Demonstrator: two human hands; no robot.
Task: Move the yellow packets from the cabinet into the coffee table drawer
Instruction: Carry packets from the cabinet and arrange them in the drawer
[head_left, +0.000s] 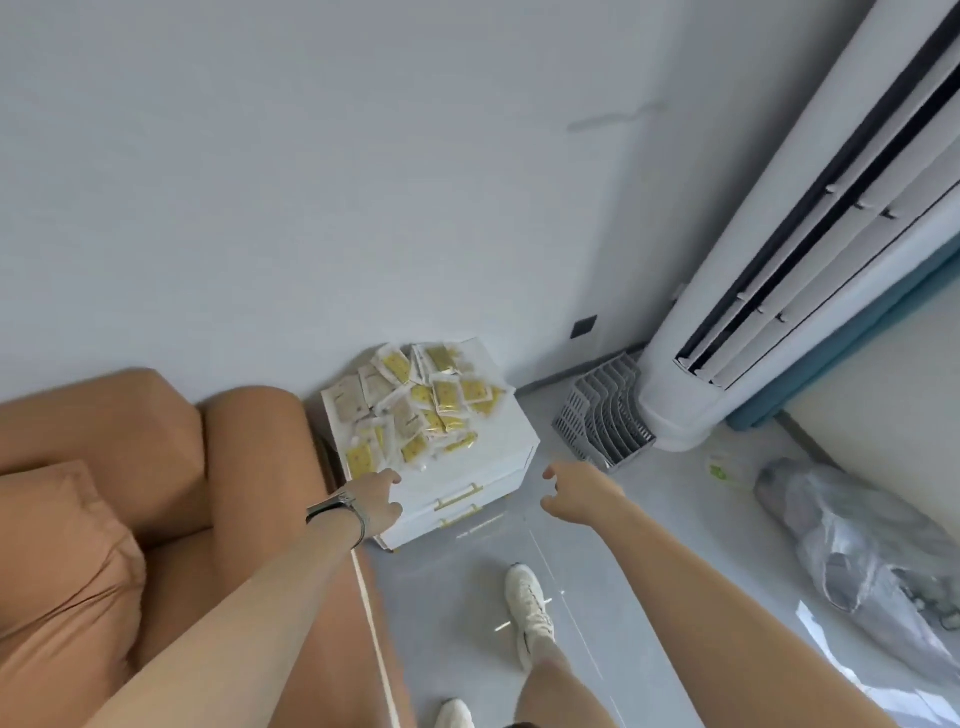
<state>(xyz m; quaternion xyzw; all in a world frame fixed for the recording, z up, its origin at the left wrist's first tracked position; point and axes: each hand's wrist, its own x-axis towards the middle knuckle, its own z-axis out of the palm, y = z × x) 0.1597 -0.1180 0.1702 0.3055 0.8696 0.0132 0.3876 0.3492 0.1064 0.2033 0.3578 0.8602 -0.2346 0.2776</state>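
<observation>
Head view looks down on a heap of yellow packets (415, 405) covering the top of a small white cabinet (498, 452) beside an orange sofa (156, 467). Both hands reach toward it, empty: the left hand (382, 499) at the cabinet's front corner, the right hand (576, 491) open, fingers loosely curled, just off its side.

Glossy plastic packets (415, 405) lie on a smooth white cabinet (498, 452) with metallic gold handles (460, 494); sofa (130, 493) looks matt cloth, floor (467, 597) glossy.
</observation>
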